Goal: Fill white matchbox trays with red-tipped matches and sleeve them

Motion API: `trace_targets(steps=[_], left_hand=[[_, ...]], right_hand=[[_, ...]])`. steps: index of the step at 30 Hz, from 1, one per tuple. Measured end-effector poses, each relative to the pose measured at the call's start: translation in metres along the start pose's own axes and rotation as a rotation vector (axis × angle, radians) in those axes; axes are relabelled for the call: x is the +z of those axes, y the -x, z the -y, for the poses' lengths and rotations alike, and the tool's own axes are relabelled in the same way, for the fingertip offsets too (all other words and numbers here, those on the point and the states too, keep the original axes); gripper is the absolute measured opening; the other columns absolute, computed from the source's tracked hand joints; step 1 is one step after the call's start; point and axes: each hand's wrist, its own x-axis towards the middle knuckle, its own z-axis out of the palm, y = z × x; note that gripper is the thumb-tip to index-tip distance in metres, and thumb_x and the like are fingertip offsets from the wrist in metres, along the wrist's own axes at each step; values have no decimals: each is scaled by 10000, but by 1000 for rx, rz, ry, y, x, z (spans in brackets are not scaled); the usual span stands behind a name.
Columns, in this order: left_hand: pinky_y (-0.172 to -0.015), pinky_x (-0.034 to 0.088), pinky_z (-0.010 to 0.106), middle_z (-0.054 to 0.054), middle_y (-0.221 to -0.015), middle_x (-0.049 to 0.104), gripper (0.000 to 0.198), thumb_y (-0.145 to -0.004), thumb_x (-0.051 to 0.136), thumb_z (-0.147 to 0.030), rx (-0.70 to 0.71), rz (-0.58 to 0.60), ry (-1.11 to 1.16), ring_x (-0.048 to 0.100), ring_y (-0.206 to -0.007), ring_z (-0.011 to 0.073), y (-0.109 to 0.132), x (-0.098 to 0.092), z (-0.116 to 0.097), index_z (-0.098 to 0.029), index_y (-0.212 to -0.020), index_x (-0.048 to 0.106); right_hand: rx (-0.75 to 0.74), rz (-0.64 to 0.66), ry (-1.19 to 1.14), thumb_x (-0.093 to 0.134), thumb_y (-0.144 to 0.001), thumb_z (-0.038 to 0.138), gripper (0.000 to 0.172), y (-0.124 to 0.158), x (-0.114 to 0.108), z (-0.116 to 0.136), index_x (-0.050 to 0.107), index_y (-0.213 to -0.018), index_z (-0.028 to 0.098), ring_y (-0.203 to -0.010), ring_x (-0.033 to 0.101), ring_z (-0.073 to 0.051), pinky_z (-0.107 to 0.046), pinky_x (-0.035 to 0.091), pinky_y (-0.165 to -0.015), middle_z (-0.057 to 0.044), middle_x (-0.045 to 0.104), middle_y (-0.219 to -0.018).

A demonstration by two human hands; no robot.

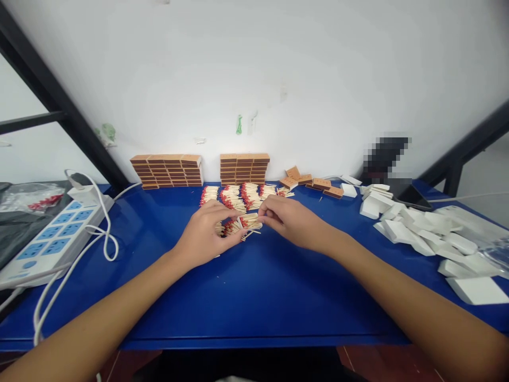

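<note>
My left hand [204, 231] is curled around a small white matchbox tray [240, 222], thumb at the near side and fingers at the far side. Matches [249, 217] with red heads and pale sticks lie at the tray, some poking out toward the right. At the right end of these sticks, my right hand [288, 217] is closed in a pinch; its fingertips meet the match ends, and exactly how many it grips is hidden. More matches show under my left fingers. Just beyond both hands, several bunches of loose matches [250, 196] lie in a row on the blue table [254, 297].
Two stacks of brown matchboxes, a left stack [167, 172] and a middle stack [244, 170], stand against the wall. Loose matchboxes [321, 184] lie right of them. White trays [413, 228] are heaped at right. A power strip [59, 233] with white cables lies at left.
</note>
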Motion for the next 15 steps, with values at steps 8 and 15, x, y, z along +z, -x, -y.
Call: trace_targets(steps=[8,15], left_hand=[[-830,563,374,56,-922,780,228,-855,788,-376,-69,-65,-54,686,-883,231,-2,-2,-1,-210,-1011,784],[-898,554,390,36,-953,802,196,-846,786,-376,-170,-115,-92,690,-930,246,-5,-7,0,-223,-968,781]], right_hand=[[20,-83,-18,583,-994,257,100,-2,-5,-3,627,-925,201,-773,539,-166,-289,385,-712,-34,635,-870],[139,-4,53,639,-957,258,71,-5,14,-22,656,-955,189,-795,561,-165,-282,377,-701,-43,650,-909]])
